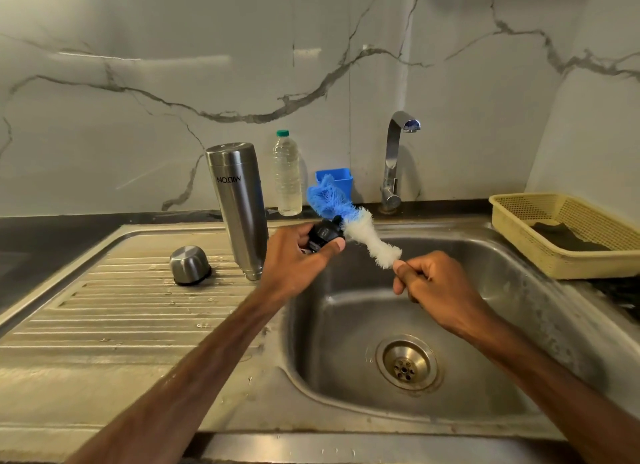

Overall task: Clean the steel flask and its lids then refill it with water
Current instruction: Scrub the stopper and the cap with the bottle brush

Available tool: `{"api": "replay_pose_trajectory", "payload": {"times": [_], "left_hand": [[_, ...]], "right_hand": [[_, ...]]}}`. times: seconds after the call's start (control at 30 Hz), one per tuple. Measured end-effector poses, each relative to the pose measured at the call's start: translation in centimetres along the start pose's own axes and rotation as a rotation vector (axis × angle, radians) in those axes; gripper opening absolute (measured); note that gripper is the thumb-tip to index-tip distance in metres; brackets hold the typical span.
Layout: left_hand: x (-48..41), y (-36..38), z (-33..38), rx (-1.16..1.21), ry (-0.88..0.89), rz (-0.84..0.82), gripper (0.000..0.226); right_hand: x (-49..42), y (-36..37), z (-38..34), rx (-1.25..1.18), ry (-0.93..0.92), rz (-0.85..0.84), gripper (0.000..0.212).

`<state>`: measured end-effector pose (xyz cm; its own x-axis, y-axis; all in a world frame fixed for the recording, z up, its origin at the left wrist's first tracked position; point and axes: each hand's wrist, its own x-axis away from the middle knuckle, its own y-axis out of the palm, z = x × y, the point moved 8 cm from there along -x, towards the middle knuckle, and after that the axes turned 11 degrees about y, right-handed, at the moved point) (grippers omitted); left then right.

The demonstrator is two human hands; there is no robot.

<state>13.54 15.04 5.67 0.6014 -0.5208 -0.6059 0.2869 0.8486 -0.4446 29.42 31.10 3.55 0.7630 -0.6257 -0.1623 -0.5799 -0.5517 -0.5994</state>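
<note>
The steel flask [240, 207] stands upside down on the ribbed drainboard [114, 308], mouth on the steel. Its steel cup lid [189, 265] lies inverted just left of it. My left hand [298, 256] grips the black inner lid [323, 236] over the sink's left rim. My right hand [436, 280] holds the handle of a bottle brush [346, 218]; its blue and white bristles press against the black lid. The handle itself is hidden in my fist.
The sink basin [485, 325] with its drain [407, 363] lies below my hands; the tap [394, 159] is off. A clear plastic bottle [287, 174] and a blue holder [337, 178] stand at the back wall. A yellow basket [533, 252] sits at right.
</note>
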Motion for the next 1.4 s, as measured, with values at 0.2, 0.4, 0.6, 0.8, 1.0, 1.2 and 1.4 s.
{"api": "replay_pose_trajectory", "payload": {"times": [0.2,0.4,0.6,0.8,1.0,1.2,1.4], "left_hand": [[0.6,1.0,1.2,-0.059,0.094,-0.061,0.030],[0.2,1.1,0.5,-0.009,0.034,-0.079,0.027],[-0.2,0.4,-0.8,-0.001,-0.006,-0.104,0.030],[0.2,1.9,0.2,0.076,0.019,-0.156,0.024],[0.8,2.7,0.4,0.110,0.023,-0.229,0.026],[0.7,1.0,-1.2,0.150,-0.084,-0.064,0.024],[0.4,1.9,-0.3,0.173,-0.069,-0.056,0.026]], "right_hand": [[0.0,0.1,-0.1,0.017,0.041,-0.011,0.043],[0.2,-0.1,0.4,0.032,0.032,-0.015,0.044],[0.2,0.6,0.0,0.091,0.025,-0.019,0.044],[0.2,0.2,0.0,0.075,0.047,-0.032,0.043],[0.2,0.3,-0.1,0.084,0.064,-0.049,0.042],[0.6,0.6,-0.3,0.087,0.049,-0.047,0.042],[0.5,0.1,-0.1,0.082,0.067,-0.026,0.042]]}}
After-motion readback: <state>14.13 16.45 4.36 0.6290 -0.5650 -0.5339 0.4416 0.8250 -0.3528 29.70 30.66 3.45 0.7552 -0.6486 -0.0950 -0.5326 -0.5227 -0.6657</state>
